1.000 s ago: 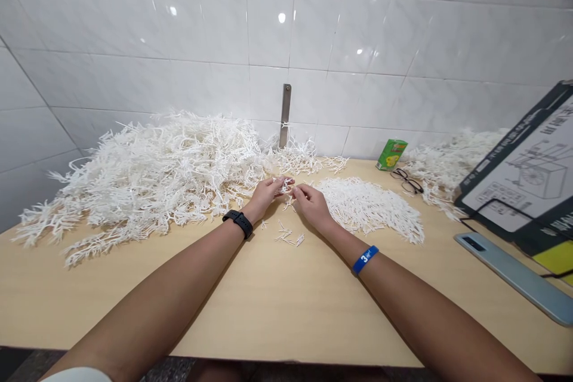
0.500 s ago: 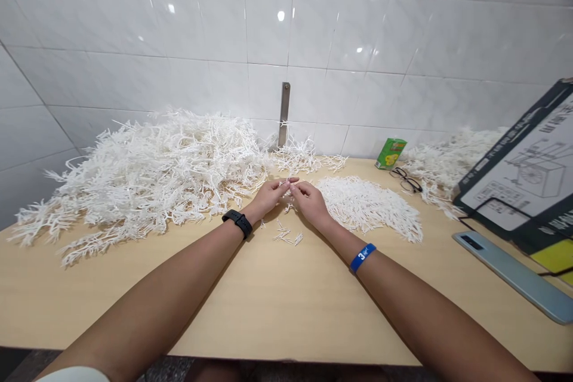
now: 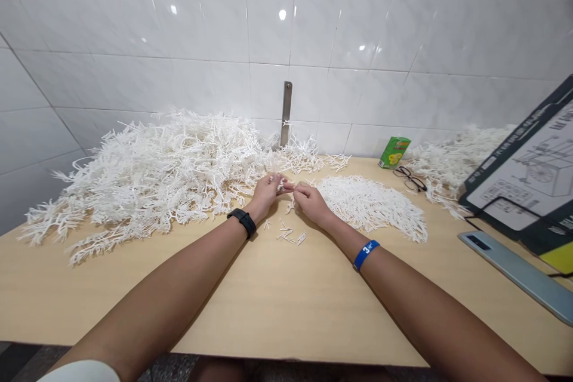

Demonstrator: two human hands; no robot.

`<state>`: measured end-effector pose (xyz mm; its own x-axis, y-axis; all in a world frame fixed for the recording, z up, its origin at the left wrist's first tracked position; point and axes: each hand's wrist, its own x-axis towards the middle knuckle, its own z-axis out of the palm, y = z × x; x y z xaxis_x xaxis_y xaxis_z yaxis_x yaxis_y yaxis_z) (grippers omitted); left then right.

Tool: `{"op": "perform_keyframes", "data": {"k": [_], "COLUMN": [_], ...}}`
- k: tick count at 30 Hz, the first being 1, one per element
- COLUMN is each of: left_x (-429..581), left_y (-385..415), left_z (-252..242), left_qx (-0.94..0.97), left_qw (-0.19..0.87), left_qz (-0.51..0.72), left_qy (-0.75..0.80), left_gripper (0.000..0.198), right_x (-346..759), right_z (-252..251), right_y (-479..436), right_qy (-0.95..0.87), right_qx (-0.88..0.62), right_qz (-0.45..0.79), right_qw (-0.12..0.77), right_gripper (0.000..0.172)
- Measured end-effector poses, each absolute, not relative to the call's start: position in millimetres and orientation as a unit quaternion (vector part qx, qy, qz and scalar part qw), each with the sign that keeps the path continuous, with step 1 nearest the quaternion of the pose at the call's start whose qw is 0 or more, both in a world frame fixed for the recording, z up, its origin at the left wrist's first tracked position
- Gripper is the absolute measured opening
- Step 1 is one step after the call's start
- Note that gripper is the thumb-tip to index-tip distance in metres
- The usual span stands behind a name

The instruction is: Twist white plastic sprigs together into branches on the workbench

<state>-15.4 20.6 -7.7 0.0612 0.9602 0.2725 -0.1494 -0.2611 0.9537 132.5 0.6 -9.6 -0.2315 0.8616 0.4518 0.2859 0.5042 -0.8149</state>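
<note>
My left hand, with a black watch on its wrist, has its fingers closed on a small white branched plastic piece. Close to its right is my right hand, whose thumb and forefinger are pinched near that piece; what lies between them is too small to make out. On the left rises a big tangled pile of white branched plastic pieces. Beside my right hand spreads a flatter heap of small white plastic sticks. Several loose white bits lie on the table just below my hands.
A metal strip stands against the tiled wall. Further right are a green box, eyeglasses, another white pile, a large printed carton and a phone. The wooden table ends in front of me.
My hands have drawn slightly apart, the left one turning with its fingers raised. The whole view has shifted a little.
</note>
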Motion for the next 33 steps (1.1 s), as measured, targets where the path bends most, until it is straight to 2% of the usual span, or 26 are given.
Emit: {"op": "perform_keyframes", "data": {"k": [3,7,9,13,19,27,33], "left_x": [-18,-17,-17,-17,-16,-12,-10], "left_y": [21,17,15,13,12,16,20], "left_z": [-6,-4,-2,-1,-2,-5,-9], "left_qx": [0.481,0.519,0.532,0.575,0.618,0.667,0.649], "left_qw": [0.538,0.552,0.561,0.552,0.549,0.385,0.376], "left_qz": [0.599,0.564,0.545,0.504,0.46,0.518,0.528], "left_qy": [0.347,0.328,0.324,0.332,0.325,0.372,0.398], "left_gripper": [0.033,0.037,0.041,0.044,0.049,0.037,0.029], "right_x": [131,130,131,134,136,131,132], "right_z": [-5,-2,-3,-5,-11,-12,-12], "right_y": [-10,-18,-16,-7,1,3,6], "right_qy": [-0.773,-0.81,-0.793,-0.703,-0.691,-0.707,-0.706], "right_qx": [-0.333,-0.271,-0.308,-0.423,-0.427,-0.401,-0.374], "right_qz": [0.311,0.333,0.312,0.277,0.307,0.304,0.332], "right_qw": [0.441,0.4,0.424,0.501,0.496,0.497,0.501], "right_gripper": [0.031,0.043,0.045,0.035,0.03,0.03,0.027]}}
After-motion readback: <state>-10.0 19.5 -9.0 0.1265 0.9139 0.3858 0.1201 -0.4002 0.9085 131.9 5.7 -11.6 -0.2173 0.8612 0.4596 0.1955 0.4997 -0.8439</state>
